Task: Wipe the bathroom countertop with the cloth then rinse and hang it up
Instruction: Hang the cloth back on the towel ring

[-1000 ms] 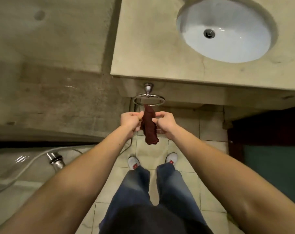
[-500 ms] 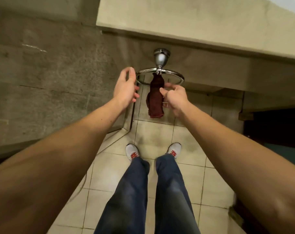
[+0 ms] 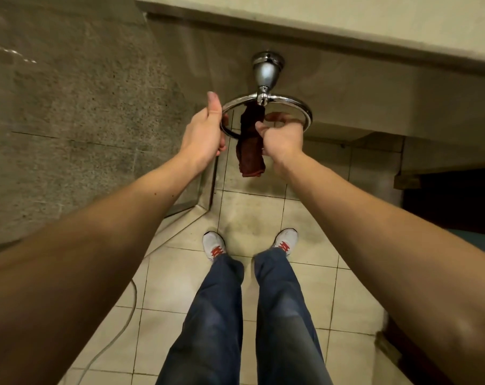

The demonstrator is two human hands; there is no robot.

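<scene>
A dark red cloth (image 3: 249, 154) hangs bunched through the chrome towel ring (image 3: 299, 107), which is fixed under the beige countertop (image 3: 346, 15). My right hand (image 3: 284, 138) pinches the cloth's right side just below the ring, with fingers reaching into the ring. At the ring's left side my left hand (image 3: 203, 134) has its thumb pointing up along the rim. Its fingers curl under the rim, though the grip is partly hidden by the hand itself.
A rough grey stone wall (image 3: 83, 107) stands at the left. Below are beige floor tiles (image 3: 252, 215), my legs in jeans and white shoes (image 3: 215, 244). A dark opening (image 3: 452, 201) lies at the right under the counter, and a thin hose (image 3: 124, 323) runs over the floor.
The view dropped from the sink to the ring. My left hand let go of the cloth, opened, then moved onto the ring's left side. My right hand stayed on the cloth.
</scene>
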